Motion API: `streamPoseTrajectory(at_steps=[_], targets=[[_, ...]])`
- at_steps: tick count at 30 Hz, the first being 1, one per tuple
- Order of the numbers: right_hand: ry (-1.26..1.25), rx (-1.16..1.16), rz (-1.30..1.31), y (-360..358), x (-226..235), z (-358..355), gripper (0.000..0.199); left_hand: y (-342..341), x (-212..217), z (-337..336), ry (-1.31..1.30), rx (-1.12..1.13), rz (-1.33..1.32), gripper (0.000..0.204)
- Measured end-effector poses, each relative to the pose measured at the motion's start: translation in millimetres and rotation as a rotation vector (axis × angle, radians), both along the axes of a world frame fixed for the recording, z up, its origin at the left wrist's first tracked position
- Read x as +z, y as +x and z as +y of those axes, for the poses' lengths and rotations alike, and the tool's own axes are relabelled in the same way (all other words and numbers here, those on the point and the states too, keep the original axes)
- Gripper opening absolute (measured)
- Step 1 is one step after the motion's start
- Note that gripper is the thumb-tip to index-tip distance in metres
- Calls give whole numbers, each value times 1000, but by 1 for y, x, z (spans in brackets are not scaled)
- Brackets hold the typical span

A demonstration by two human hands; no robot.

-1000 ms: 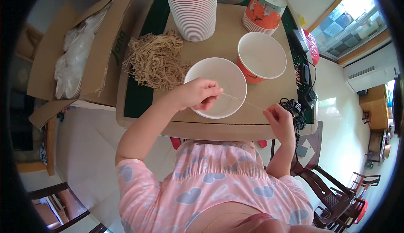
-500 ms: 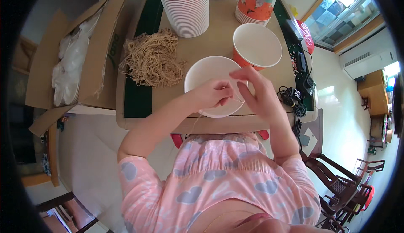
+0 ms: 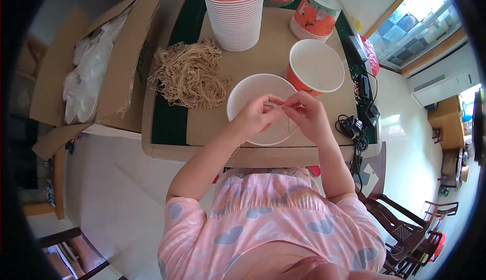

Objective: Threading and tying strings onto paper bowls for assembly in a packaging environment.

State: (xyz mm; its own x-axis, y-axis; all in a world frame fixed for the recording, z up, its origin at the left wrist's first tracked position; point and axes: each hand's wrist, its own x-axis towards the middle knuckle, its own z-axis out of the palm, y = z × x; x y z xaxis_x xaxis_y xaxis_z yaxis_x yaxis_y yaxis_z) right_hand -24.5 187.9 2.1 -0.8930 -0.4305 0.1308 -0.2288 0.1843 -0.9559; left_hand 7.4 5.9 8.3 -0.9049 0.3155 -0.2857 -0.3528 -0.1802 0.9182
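Observation:
Over a white-lined paper bucket [image 3: 247, 91] near the table's front edge, both of my hands meet at the fingertips. My left hand [image 3: 260, 113] is closed in a pinch on a thin piece of string [image 3: 288, 123]. Right beside it, my right hand [image 3: 307, 114] pinches the same string, which hangs down inside the bucket. Part of it lies hidden behind the fingers. A second orange paper bucket [image 3: 318, 66] with a white inside stands just behind, to the right. To the left lies a loose, tangled heap of beige string [image 3: 190, 76].
At the back stand a tall stack of nested paper buckets [image 3: 235, 24] and an upturned stack of orange ones [image 3: 315, 19]. A cardboard box [image 3: 124, 72] holding white plastic-wrapped things is on the left. Black cables [image 3: 349, 128] lie at the table's right edge.
My right hand has gone from spread fingers to a pinch, and the two hands have come together at the fingertips. The view has shifted slightly.

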Motion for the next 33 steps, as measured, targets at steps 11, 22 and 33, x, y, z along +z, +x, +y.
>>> streamPoseTrajectory(at_steps=[11, 22, 33], targets=[[-262, 36, -157, -13, 19, 3, 7, -5, -27, 21, -163, 9, 296, 12], [-393, -168, 7, -48, 56, 21, 4, -2, -22, 28, 68, 298, 264, 7], [695, 683, 968, -49, 98, 4, 21, -2, -8, 23, 36, 235, 133, 9]])
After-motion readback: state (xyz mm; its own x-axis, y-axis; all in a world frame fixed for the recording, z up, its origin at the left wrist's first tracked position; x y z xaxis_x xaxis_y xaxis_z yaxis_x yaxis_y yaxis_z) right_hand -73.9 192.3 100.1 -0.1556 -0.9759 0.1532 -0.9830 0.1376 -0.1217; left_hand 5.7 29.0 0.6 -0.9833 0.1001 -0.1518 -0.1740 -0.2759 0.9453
